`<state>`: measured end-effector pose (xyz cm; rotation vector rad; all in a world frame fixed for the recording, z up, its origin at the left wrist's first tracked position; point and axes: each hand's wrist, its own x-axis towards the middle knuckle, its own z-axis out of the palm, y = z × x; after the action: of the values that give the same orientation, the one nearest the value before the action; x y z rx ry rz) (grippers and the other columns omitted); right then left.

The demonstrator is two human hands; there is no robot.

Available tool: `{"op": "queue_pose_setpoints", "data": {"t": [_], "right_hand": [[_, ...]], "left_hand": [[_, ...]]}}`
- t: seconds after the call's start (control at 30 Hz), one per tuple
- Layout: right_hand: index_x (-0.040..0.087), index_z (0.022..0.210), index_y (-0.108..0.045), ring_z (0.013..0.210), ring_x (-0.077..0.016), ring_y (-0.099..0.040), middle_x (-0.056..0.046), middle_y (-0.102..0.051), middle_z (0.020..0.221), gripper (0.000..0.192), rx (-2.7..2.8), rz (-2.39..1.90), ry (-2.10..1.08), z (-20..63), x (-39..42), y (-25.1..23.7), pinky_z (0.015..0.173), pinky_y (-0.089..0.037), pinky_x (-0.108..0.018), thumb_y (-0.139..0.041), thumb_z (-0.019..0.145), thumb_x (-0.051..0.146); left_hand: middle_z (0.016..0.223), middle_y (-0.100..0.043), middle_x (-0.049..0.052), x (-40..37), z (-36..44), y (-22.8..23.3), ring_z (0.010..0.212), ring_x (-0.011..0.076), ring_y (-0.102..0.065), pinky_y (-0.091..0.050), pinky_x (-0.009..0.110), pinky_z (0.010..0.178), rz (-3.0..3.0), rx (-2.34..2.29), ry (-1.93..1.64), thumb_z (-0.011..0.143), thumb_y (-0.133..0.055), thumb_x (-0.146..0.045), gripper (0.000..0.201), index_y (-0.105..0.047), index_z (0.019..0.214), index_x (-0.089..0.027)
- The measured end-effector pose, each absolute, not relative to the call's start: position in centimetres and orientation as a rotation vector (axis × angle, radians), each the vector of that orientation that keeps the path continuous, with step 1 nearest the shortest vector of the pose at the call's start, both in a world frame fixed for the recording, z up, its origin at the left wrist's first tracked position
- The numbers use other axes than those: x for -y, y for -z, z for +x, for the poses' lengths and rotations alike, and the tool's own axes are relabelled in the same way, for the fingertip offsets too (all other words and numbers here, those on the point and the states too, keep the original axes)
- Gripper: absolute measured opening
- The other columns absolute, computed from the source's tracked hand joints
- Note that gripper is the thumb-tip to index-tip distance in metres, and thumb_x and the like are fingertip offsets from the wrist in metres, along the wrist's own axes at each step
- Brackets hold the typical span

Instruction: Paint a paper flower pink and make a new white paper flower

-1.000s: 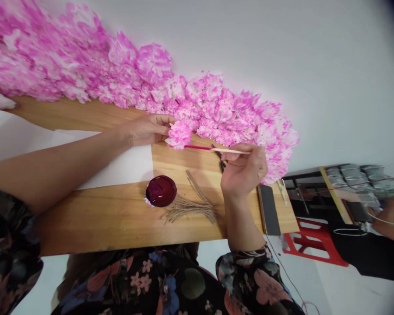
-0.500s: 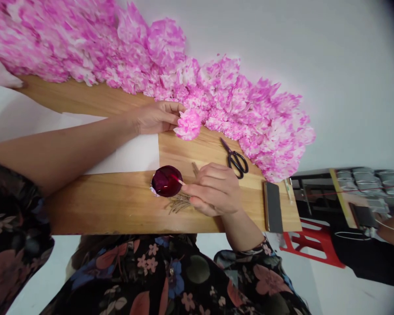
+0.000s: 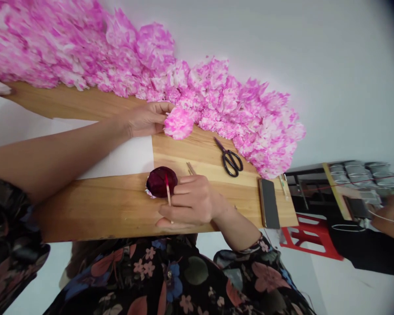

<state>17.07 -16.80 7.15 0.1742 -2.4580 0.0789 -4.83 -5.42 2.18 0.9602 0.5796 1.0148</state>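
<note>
the right hand (image 3: 190, 203) has its grip closed on a thin wooden stick (image 3: 167, 191), pinched between thumb and fingers. the stick's red tip sits in the little bowl of dark red dye (image 3: 161, 181), which stands on the wooden tabletop (image 3: 111, 210). the stick's long line runs from the hand toward the bowl, wet tip pointing away from the person and a bit tilted. it looks light and stiff, and it could snap if bent, so the dry bare end is the best place to hold it; the red end would stain fingers. the left hand (image 3: 146, 119) is well beyond the bowl, its grip closed softly on a pink paper flower (image 3: 179, 123). that flower looks very light, soft and easy to crush, so a gentle pinch at its base seems best. it touches the long heap of pink flowers (image 3: 197, 87) at the far edge. to the right of the bowl lie black scissors (image 3: 230, 158), and further right a dark phone (image 3: 268, 202). a white sheet (image 3: 124, 157) lies left of the bowl. far to the right of the bowl is a red stool (image 3: 310, 245).
</note>
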Motion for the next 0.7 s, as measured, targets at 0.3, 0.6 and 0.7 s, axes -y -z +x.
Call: {"op": "queue_pose_setpoints", "data": {"t": [0.3, 0.6, 0.7], "right_hand": [[0.027, 0.087, -0.080, 0.049, -0.0092, -0.052, 0.007, -0.056, 0.054, 0.045, 2.497, 0.095, -0.454, 18.2, 15.6, -5.7, 0.051, -0.041, -0.027, -0.064, 0.099, 0.068], [0.022, 0.074, -0.079, 0.054, -0.0112, -0.048, 0.004, -0.057, 0.056, 0.041, 1.714, -1.099, -0.697, 19.0, 12.3, -5.8, 0.056, -0.039, -0.026, -0.068, 0.097, 0.055], [0.022, 0.082, -0.079, 0.071, -0.0145, -0.062, 0.000, -0.074, 0.078, 0.027, 1.687, -1.120, -0.853, 18.6, 11.3, -4.9, 0.066, -0.049, -0.027, -0.076, 0.087, 0.049]], "left_hand": [[0.067, -0.066, -0.002, 5.6, -4.8, -2.3, 0.063, 0.0105, -0.065, -0.055, 0.022, 0.067, 0.961, -0.478, -1.049, 0.072, -0.092, -0.012, 0.018, -0.076, 0.078, -0.017], [0.072, -0.072, 0.000, 6.3, -3.9, -3.5, 0.064, 0.0104, -0.065, -0.055, 0.022, 0.068, 0.958, -0.545, -1.153, 0.068, -0.098, -0.017, 0.025, -0.076, 0.079, -0.016], [0.073, -0.072, -0.001, 6.8, -3.4, -3.8, 0.065, 0.0094, -0.064, -0.054, 0.021, 0.069, 0.985, -0.558, -1.143, 0.071, -0.097, -0.018, 0.024, -0.075, 0.079, -0.016]]}}
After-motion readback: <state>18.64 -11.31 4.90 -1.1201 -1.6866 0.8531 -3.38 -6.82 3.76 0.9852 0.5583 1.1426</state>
